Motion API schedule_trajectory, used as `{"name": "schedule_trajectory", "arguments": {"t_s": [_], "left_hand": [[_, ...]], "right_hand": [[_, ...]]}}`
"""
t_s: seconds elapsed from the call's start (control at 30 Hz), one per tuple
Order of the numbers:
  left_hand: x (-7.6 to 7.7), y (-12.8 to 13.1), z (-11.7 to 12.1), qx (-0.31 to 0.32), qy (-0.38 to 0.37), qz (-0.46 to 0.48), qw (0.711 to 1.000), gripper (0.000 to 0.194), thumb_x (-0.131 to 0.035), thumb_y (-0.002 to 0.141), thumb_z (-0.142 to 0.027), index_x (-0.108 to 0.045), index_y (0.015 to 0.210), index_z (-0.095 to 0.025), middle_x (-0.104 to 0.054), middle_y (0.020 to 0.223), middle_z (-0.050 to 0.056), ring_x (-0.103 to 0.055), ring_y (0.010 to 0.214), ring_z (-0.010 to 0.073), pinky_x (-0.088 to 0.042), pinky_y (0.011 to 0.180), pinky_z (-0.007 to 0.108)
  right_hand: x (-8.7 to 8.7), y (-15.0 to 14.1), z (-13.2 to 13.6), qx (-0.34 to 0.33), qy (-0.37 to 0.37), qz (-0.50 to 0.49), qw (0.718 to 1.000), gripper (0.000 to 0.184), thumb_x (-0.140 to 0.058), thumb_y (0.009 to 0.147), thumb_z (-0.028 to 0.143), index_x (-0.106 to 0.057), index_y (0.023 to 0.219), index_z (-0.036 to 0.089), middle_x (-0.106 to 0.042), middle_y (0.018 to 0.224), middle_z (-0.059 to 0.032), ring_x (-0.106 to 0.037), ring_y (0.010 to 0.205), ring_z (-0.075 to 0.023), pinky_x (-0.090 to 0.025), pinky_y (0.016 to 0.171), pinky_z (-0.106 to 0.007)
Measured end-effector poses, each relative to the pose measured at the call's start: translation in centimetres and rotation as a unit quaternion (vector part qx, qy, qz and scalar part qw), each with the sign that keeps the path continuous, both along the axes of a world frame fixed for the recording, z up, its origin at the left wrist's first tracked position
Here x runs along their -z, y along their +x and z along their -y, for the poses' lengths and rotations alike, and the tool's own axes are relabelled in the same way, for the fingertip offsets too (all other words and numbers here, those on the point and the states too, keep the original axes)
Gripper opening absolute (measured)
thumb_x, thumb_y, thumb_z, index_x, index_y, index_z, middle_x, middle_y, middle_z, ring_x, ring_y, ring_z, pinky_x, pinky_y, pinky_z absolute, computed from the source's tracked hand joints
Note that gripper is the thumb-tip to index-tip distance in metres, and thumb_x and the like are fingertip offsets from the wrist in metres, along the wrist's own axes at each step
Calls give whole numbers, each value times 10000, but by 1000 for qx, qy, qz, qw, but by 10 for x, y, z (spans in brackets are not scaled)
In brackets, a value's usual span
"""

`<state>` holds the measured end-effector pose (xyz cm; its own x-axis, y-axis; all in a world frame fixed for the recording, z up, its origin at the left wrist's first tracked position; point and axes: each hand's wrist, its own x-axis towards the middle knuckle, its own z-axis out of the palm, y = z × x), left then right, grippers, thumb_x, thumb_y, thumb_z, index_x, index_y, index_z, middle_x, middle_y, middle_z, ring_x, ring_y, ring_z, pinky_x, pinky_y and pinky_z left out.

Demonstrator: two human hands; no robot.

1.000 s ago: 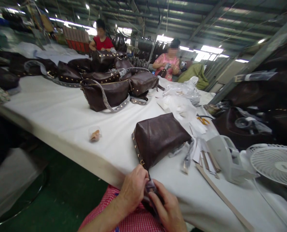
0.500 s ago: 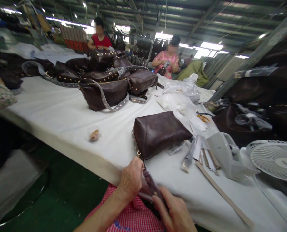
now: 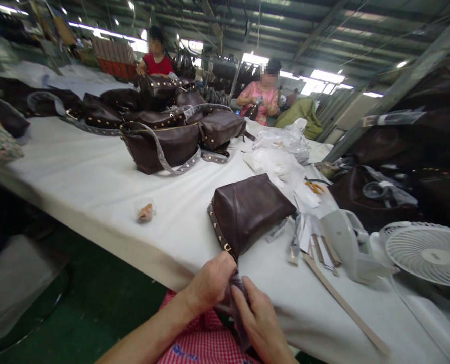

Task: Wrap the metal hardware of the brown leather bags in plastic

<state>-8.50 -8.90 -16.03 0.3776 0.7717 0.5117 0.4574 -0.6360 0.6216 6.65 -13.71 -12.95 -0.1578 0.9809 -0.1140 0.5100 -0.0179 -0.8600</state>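
Strap work, looks partway through. Dark brown bag [image 3: 251,207] lies on the white table [image 3: 96,174] near the front edge, on its side, studded edge facing left. Its strap [image 3: 239,284] runs off the near corner, by the gold ring [image 3: 227,247], down over the table edge towards the checked apron [image 3: 198,338].

Left hand [image 3: 217,280]: fist closed on the strap just below the ring. Right hand [image 3: 261,313]: lower down, thumb and fingers pinching the same strap. Neither is free.

Done, as far as I can tell: clear film is on the strap between the hands. Left: can't confirm the lower length, since the right hand and the shadow hide most of it (the ring end is under the left fist too). So call it in progress, not finished.

For comparison, the bag farther back [image 3: 164,146] has its studded strap [image 3: 189,163] in clear film, looped over its front; that one reads as complete. More bags are heaped behind it.

Nearby: loose plastic film [image 3: 281,146], orange-handled tool [image 3: 314,187], long tan strip [image 3: 346,306], white fan [image 3: 433,255]. None of these is in hand. Two co-workers, red top [image 3: 159,63] and pink top [image 3: 261,98], are beyond the bags.
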Motion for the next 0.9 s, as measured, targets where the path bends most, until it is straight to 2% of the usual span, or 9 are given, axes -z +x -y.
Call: {"name": "schedule_trajectory", "arguments": {"t_s": [0.07, 0.13, 0.33, 0.53, 0.7, 0.8, 0.83, 0.9], "left_hand": [[-5, -2, -2, 18, 7, 27, 999, 185, -342, 863, -78, -472, 845, -208, -542, 784, 29, -490, 723, 168, -435, 679, 272], [-12, -4, -2, 15, -23, 61, 998, 171, -364, 880, -93, -490, 845, -204, -550, 778, 25, -501, 716, 157, -438, 678, 262], [-23, -4, 9, -66, -163, 199, 964, 155, -455, 805, -66, -533, 767, -195, -554, 746, 7, -535, 719, 146, -436, 679, 257], [-18, 1, 13, -45, -199, 233, 951, 107, -554, 759, -87, -567, 721, -186, -581, 787, 22, -564, 784, 162, -443, 726, 271], [-15, 4, 7, -30, -219, 229, 948, 117, -537, 761, -89, -568, 701, -184, -564, 747, 13, -554, 751, 158, -434, 702, 267], [-13, 5, 5, -19, -193, 211, 958, 124, -507, 784, -98, -551, 713, -189, -557, 745, 16, -540, 739, 157, -429, 687, 268], [-12, 5, 5, -15, -176, 200, 964, 128, -490, 797, -103, -539, 720, -192, -552, 746, 19, -532, 736, 159, -427, 682, 270], [-11, 7, 6, -12, -143, 179, 973, 131, -452, 818, -119, -514, 734, -198, -541, 754, 26, -513, 727, 161, -421, 667, 271]], "right_hand": [[-3, 2, -3, -1, -37, -26, 999, 333, -428, 912, 500, -532, 780, 212, -558, 583, 25, -534, 486, -138, -431, 458, -230], [-4, 6, -4, 3, -70, -56, 996, 337, -432, 905, 521, -508, 783, 215, -529, 570, 44, -500, 436, -119, -413, 407, -215], [-3, 15, -5, 6, -147, -117, 982, 365, -468, 875, 576, -489, 812, 217, -540, 573, 58, -502, 409, -102, -419, 391, -193], [-6, 11, -3, 19, -113, -88, 989, 404, -467, 860, 604, -513, 792, 208, -526, 567, 55, -486, 409, -97, -409, 387, -191], [-9, 10, -3, 23, -140, -98, 985, 423, -494, 828, 629, -528, 806, 208, -535, 558, 53, -494, 403, -102, -417, 375, -192], [-8, 10, -2, 11, -142, -94, 985, 423, -454, 853, 626, -532, 812, 212, -558, 565, 44, -514, 401, -112, -428, 372, -197], [-7, 11, -1, 3, -132, -82, 988, 417, -426, 877, 611, -535, 814, 213, -568, 562, 38, -525, 400, -118, -436, 374, -201], [-3, 13, 0, -10, -53, -24, 998, 402, -384, 921, 562, -561, 830, 213, -607, 574, 12, -569, 425, -141, -469, 404, -217]]}}
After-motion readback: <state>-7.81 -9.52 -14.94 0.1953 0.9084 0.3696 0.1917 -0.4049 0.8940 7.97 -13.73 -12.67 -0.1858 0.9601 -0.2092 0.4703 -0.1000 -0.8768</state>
